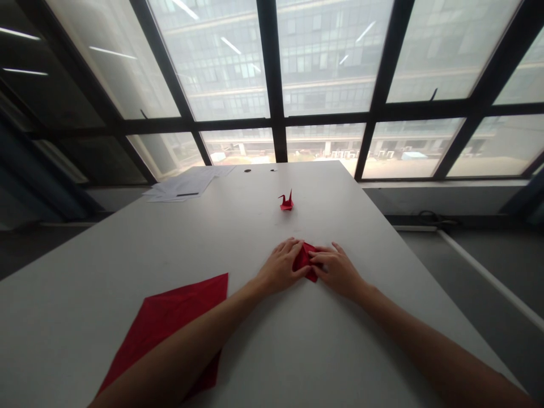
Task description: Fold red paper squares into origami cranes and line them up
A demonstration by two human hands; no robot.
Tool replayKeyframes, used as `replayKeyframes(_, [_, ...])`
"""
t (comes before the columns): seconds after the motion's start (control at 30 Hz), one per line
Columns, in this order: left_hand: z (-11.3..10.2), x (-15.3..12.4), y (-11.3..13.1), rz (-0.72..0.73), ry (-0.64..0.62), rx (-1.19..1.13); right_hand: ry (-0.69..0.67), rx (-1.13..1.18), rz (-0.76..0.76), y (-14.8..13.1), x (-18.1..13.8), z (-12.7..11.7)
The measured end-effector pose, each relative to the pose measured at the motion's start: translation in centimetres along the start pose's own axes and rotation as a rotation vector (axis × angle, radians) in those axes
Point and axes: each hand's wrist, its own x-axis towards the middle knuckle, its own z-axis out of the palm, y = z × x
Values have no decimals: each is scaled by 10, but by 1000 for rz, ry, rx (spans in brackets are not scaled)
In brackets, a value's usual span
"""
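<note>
A small folded piece of red paper (pixel 305 259) lies on the white table (pixel 255 238) between my two hands. My left hand (pixel 280 265) rests on its left side with fingers pressed down on the paper. My right hand (pixel 338 269) presses its right side, fingertips laid over the fold. Both hands hold the piece flat against the table. A finished red paper crane (pixel 287 202) stands farther back on the table, apart from my hands. A flat red paper sheet (pixel 170 334) lies at the near left, partly under my left forearm.
White papers with a dark pen (pixel 187 186) lie at the table's far left corner. Two small dark spots (pixel 247 170) sit near the far edge. Large windows with dark frames (pixel 272 85) stand behind the table. The floor drops away on the right.
</note>
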Motion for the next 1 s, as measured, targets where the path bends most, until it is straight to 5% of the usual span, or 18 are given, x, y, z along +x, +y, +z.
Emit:
replayKeyframes(0.43, [2, 4, -1, -105, 138, -193, 281, 45, 228, 10, 4, 0])
replayKeyframes(1.0, [0, 4, 0, -105, 118, -155, 113, -198, 293, 2, 1, 1])
